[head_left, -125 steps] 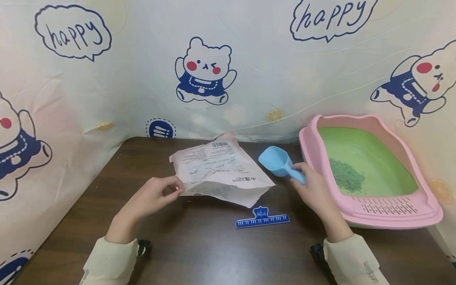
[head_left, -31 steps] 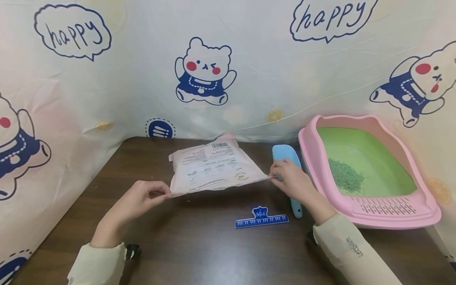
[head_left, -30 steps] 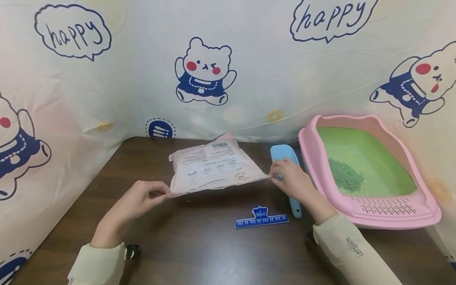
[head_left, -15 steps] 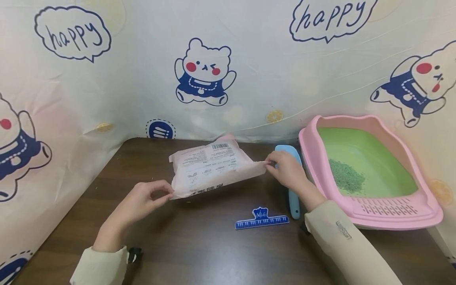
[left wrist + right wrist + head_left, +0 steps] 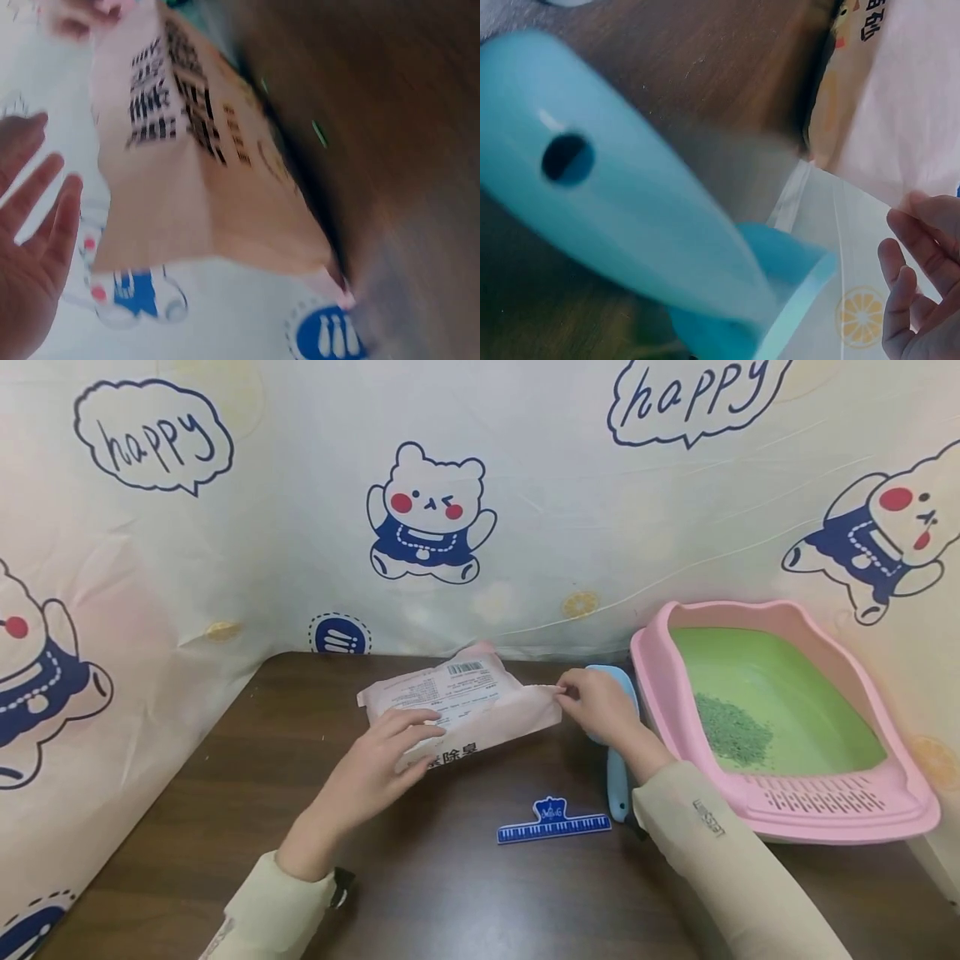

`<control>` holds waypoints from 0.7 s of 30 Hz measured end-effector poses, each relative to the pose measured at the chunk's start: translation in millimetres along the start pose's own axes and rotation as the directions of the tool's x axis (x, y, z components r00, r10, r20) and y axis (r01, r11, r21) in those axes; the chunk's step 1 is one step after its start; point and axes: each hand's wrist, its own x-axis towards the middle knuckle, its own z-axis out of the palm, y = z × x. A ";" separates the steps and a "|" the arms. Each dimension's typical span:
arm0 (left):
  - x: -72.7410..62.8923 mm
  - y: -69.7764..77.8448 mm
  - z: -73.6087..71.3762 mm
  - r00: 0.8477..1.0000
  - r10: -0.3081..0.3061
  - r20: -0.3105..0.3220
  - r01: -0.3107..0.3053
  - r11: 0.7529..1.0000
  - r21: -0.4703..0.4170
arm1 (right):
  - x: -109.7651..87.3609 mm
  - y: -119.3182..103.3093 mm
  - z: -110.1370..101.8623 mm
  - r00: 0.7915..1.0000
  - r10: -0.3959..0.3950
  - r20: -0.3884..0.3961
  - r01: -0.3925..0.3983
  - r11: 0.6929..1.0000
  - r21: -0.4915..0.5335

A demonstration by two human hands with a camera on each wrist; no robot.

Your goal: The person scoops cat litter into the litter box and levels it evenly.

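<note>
A pale pink cat litter bag (image 5: pixel 517 714) lies at the back middle of the table, its near end turned up so the printed front shows. My right hand (image 5: pixel 603 706) pinches that end's right corner between thumb and fingertips, clear in the right wrist view. Over the bag's near left part hovers my left hand (image 5: pixel 382 768), fingers spread; the left wrist view shows this hand (image 5: pixel 34 255) apart from the bag (image 5: pixel 172 172). A blue litter scoop (image 5: pixel 617 781) lies under and beside my right wrist, its bowl partly hidden by the hand.
A blue clip (image 5: pixel 553 827) with a piano-key print lies in front of the bag. At the right stands a pink litter box (image 5: pixel 817 797) with a green floor and a patch of green litter (image 5: pixel 731 731). A printed cloth (image 5: pixel 300 527) hangs behind the table.
The scoop went from my right hand onto the table, and that hand took the bag's right corner. The bag's gaping end came together and turned up. My left hand released its corner, moving right.
</note>
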 end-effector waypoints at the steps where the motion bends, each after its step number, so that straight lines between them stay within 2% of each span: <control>1: 3.3 2.6 3.7 1.000 0.014 -0.006 -0.014 1.000 0.002 | 1.0 0.4 0.4 1.000 0.004 0.004 -0.004 1.000 0.001; 5: 15.7 12.7 17.8 0.996 0.094 -0.002 -0.094 0.995 -0.028 | 4.0 1.2 2.9 1.000 0.008 0.016 -0.009 1.000 0.015; 8: 22.6 16.0 28.9 0.989 0.136 0.054 -0.133 0.990 -0.053 | 5.4 1.5 4.9 0.999 0.017 0.027 -0.018 0.999 0.028; 11: 26.6 10.6 38.5 0.981 0.156 0.114 -0.151 0.987 -0.046 | 5.7 1.0 5.3 0.999 0.030 0.036 -0.031 0.999 0.042; 16: 29.4 -5.9 48.8 0.968 0.174 0.182 -0.175 0.984 -0.008 | 6.2 2.1 6.1 0.998 0.032 0.045 -0.034 0.998 0.058; 21: 31.3 -16.5 55.4 0.960 0.125 0.249 -0.136 0.990 0.029 | 7.8 6.0 8.6 0.999 0.022 0.043 -0.025 0.997 0.072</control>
